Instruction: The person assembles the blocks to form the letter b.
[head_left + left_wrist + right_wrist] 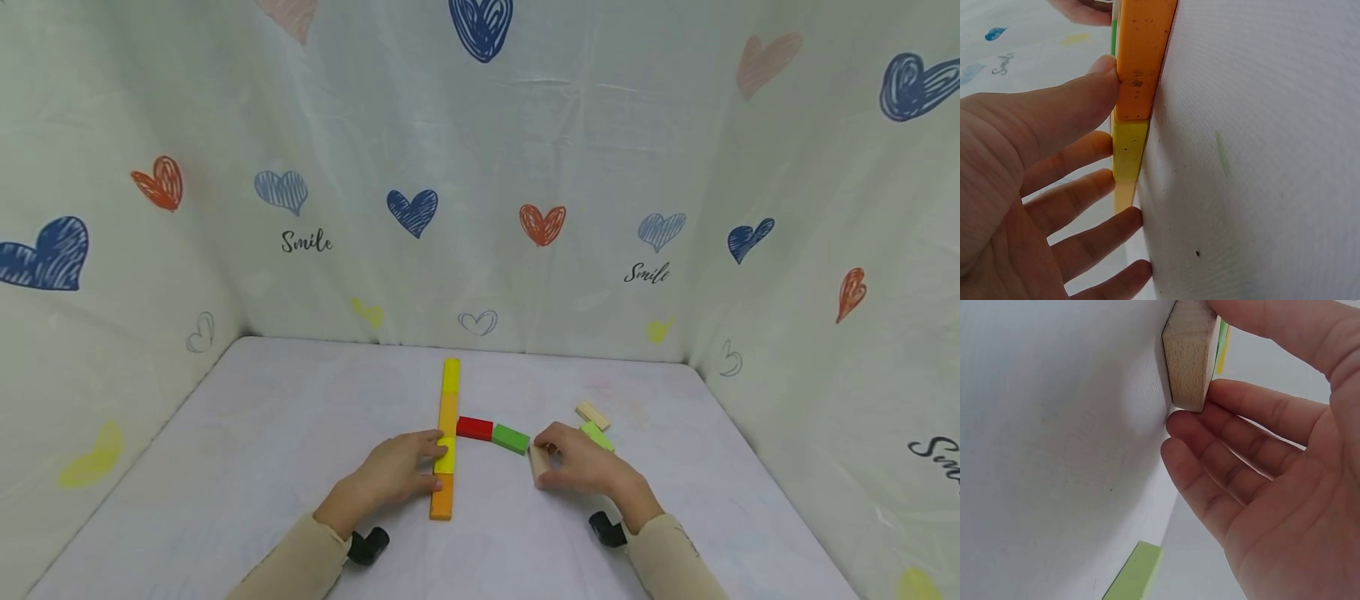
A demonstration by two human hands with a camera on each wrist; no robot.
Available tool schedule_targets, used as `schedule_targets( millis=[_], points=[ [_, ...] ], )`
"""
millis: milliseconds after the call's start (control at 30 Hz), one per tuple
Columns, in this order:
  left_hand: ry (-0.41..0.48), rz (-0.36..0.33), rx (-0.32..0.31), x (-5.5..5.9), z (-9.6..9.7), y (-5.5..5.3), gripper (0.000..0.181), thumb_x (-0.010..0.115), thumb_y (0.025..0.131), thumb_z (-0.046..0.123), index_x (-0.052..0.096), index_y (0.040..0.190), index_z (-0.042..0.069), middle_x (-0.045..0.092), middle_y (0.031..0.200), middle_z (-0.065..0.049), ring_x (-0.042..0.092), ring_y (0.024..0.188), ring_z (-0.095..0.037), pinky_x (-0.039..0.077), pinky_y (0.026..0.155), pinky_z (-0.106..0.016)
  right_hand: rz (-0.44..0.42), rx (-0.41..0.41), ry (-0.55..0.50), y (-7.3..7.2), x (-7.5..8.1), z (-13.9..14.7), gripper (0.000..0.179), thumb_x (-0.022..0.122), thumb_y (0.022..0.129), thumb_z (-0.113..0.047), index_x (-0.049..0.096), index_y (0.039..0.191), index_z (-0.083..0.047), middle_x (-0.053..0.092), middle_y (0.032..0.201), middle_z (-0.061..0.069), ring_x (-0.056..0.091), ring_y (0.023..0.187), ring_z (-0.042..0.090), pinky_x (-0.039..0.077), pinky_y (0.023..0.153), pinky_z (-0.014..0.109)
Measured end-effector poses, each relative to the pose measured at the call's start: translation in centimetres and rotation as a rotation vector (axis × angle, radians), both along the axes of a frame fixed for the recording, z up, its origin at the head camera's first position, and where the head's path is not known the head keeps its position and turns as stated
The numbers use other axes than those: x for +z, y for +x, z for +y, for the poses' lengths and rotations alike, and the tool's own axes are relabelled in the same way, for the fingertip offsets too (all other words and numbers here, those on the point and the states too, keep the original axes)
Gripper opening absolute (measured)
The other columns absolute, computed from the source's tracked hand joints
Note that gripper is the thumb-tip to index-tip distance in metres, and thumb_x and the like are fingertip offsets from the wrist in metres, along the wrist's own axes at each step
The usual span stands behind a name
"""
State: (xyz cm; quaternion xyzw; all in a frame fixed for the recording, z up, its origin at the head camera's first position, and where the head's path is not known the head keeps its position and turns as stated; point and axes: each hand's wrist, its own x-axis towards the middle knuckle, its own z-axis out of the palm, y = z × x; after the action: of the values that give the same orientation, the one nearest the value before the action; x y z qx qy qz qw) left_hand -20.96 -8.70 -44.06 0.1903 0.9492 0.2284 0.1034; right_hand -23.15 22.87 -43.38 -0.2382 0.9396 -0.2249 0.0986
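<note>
On the table, yellow and orange blocks stand end to end in a straight row; the nearest is an orange block (442,504), with a yellow block (446,460) just beyond it. My left hand (386,471) touches the row's left side with extended fingers and thumb (1079,112). A red block (475,428) meets the row's right side, and a green block (511,439) continues from it, angled toward me. Past the green block's right end, my right hand (581,462) pinches a plain wooden block (1188,362) between thumb and fingers, the block low against the table.
Behind the right hand lie a light green block (597,436), partly hidden, and another plain wooden block (592,415). A white cloth with printed hearts (412,212) hangs around the back and sides of the white table (315,392). Black wrist devices (369,547) sit under both wrists.
</note>
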Motion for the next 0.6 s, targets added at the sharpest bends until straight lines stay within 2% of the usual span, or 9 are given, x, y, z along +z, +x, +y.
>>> schedule_targets(
  millis=[600],
  points=[
    [-0.004,0.010,-0.009,0.06,-0.04,0.04,0.054,0.077,0.079,0.035,0.064,0.128,0.016,0.048,0.143,-0.002,0.044,0.130,-0.029,0.037,0.105,-0.052,0.016,0.014,0.021,0.07,-0.14,-0.17,0.051,0.079,0.078,-0.031,0.060,0.120,-0.009,0.057,0.111,-0.006,0.054,0.098,0.015,0.048,0.086,0.036]
  ],
)
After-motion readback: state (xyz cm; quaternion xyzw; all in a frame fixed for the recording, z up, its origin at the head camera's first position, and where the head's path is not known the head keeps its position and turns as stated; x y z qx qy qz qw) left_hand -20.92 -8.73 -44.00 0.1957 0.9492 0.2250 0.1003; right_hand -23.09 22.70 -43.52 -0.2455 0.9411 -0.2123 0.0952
